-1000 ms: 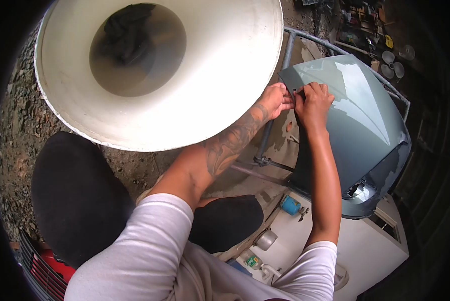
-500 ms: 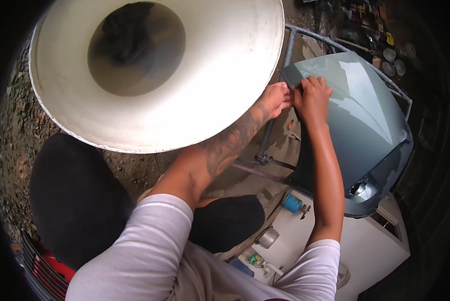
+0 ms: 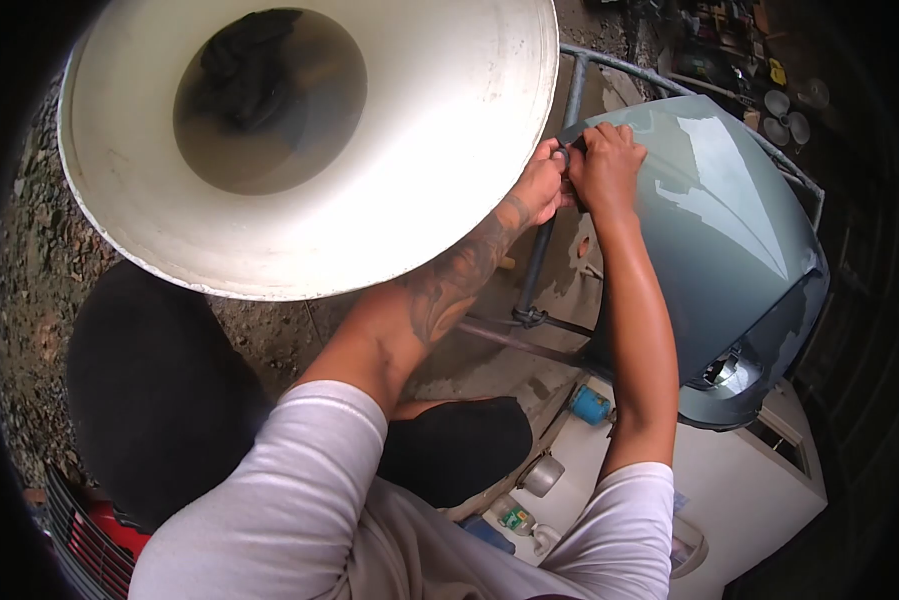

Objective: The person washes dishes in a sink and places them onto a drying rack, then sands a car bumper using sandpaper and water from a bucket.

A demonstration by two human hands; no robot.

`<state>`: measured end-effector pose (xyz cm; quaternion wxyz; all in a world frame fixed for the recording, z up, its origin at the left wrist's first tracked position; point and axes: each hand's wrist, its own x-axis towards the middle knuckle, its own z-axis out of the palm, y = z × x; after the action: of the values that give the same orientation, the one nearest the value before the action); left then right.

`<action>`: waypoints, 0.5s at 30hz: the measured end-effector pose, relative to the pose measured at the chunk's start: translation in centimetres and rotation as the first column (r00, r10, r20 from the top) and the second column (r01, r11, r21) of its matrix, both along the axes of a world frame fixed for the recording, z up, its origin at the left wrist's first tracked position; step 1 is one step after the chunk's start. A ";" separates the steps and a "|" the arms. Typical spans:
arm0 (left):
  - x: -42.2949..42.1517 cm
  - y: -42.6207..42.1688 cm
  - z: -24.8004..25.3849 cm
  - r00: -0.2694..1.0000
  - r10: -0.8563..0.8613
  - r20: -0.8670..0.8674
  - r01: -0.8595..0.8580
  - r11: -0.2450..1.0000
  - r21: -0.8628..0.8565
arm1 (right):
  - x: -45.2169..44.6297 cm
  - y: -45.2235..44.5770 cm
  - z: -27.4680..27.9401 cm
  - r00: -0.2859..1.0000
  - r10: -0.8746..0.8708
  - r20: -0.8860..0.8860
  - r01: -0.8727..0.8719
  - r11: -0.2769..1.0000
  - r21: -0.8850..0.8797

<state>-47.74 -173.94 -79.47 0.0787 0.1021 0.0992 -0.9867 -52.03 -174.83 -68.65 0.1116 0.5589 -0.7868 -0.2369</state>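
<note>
Both of my hands meet at the upper left corner of a grey-green car body panel (image 3: 709,240), whose surface has glossy wet-looking patches. My left hand (image 3: 541,186) is closed at the panel's edge, its fingers on a small dark sheet (image 3: 566,160) that is mostly hidden. From above, my right hand (image 3: 607,165) bends its fingers over the same dark piece, knuckles up, against the corner. What the sheet is made of cannot be made out. A headlight (image 3: 731,370) sits in the panel's lower end.
A large white tub (image 3: 439,170) with murky water and dark cloth-like material fills the upper left. A metal pipe frame (image 3: 574,95) stands behind the panel. Below are a blue can (image 3: 589,404), a metal pot (image 3: 541,475) and a plastic bottle (image 3: 514,517) on a white surface.
Both hands have shifted slightly up and left along the panel's corner. Less of the dark sheet shows now, and it is bunched between the fingers.
</note>
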 end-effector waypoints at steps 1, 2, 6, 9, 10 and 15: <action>-0.7 0.0 -0.5 1.000 0.003 -0.001 -0.003 1.000 -0.002 | 0.0 0.0 0.1 1.000 0.003 -0.001 -0.003 1.000 -0.002; -1.4 -0.1 -1.1 0.999 0.044 0.007 -0.045 0.999 0.021 | 0.1 0.2 0.2 1.000 0.015 -0.012 -0.015 1.000 -0.009; -1.1 -1.0 -0.6 0.999 0.028 0.043 -0.031 0.998 0.061 | 1.3 1.6 2.2 1.000 -0.021 0.011 0.022 1.000 -0.016; -1.0 -0.9 -0.7 0.999 0.026 0.046 -0.030 0.996 0.080 | 0.8 0.5 0.8 1.000 -0.015 0.003 0.015 1.000 -0.027; -1.5 -0.5 -1.2 0.999 0.027 0.044 -0.030 0.997 0.076 | 0.4 -0.1 0.0 1.000 -0.015 0.002 0.015 0.999 -0.031; -1.5 -1.2 -0.8 0.994 -0.009 0.106 0.006 0.999 0.032 | -0.8 -2.5 -0.5 0.995 -0.056 -0.078 0.048 0.994 -0.100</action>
<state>-49.27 -175.17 -80.30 0.0784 0.1559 0.1103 -0.9785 -52.79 -177.29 -69.12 0.1644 0.5221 -0.8065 -0.2234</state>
